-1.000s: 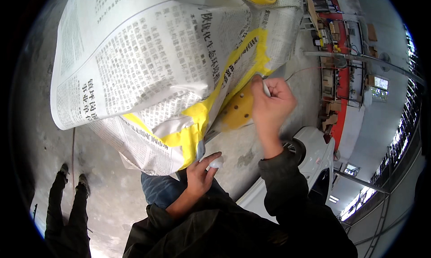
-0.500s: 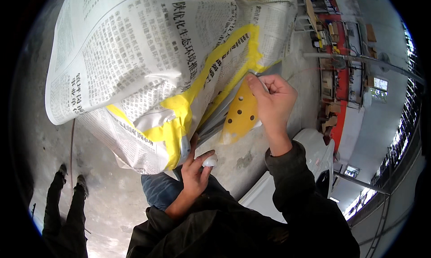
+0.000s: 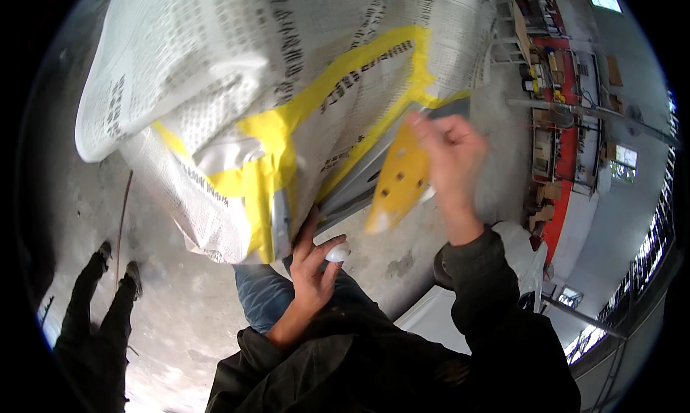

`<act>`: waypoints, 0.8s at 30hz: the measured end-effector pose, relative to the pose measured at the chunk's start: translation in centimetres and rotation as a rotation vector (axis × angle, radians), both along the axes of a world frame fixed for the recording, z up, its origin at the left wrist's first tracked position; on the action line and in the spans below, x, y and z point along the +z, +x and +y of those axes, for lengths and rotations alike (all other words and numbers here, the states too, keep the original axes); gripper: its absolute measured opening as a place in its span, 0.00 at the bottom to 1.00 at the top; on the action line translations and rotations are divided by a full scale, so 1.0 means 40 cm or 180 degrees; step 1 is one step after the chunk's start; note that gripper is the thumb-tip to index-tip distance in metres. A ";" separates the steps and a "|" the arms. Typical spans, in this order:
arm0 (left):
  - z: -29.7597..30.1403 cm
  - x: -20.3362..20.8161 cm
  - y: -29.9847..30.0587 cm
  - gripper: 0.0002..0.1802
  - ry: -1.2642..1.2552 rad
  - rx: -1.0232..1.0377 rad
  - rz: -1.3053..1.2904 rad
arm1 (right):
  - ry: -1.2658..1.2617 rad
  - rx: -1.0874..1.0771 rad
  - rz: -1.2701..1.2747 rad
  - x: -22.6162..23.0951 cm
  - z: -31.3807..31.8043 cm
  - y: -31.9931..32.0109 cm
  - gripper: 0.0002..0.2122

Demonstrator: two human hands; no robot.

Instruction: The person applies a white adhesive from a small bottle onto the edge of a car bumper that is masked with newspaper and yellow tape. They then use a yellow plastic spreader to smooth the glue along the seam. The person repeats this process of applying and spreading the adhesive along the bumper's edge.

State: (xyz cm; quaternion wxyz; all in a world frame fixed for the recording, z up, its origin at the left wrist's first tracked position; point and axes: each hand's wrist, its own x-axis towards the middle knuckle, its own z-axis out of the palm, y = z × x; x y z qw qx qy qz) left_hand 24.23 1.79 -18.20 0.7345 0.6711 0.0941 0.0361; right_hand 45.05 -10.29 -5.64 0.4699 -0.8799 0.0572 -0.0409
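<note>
My right hand (image 3: 451,154), right of centre in the frame, is pinched on the upper end of a yellow sheet (image 3: 399,172) with dark round holes; it hangs down and leftward from my fingers, a little blurred. My left hand (image 3: 310,271), at lower centre, has a small white object (image 3: 338,252) clasped between thumb and fingers, while its forefinger reaches up to the lower end of a grey panel (image 3: 356,189); whether it presses there I cannot tell. The panel slants up toward the right, partly behind the sheet. Yellow tape (image 3: 273,136) borders it, along with printed newspaper (image 3: 223,89) that fills the upper left and upper middle. Farther out, another person's legs (image 3: 83,305) stand at lower left, a white car (image 3: 435,321) shows at lower right, and loaded shelves (image 3: 545,129) line the upper right
</note>
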 end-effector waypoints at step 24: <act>-0.035 -0.011 -0.002 0.12 0.0264 0.0204 -0.0210 | 0.0089 0.0582 -0.0171 -0.022 -0.052 0.018 0.13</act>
